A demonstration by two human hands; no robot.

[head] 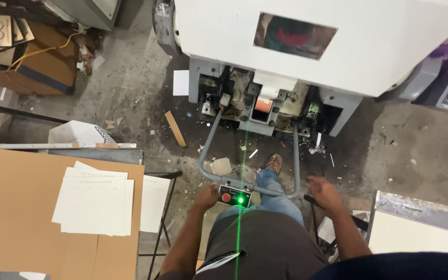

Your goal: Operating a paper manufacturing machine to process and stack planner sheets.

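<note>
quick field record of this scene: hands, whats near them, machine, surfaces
left hand: open, empty, beside the small control box with a red button and green light
right hand: open, empty, blurred, by the bend of the grey tube frame
machine: white housing, dirty grey mechanism below
laser line: green, runs from the machine down over the person's lap
foot: in a sandal, on the littered concrete floor
left surface: brown cardboard with stacked white printed sheets
right surface: grey table holding a blank white sheet

Brown table point(11, 218), white printed sheets point(95, 199), littered concrete floor point(130, 88)
</note>
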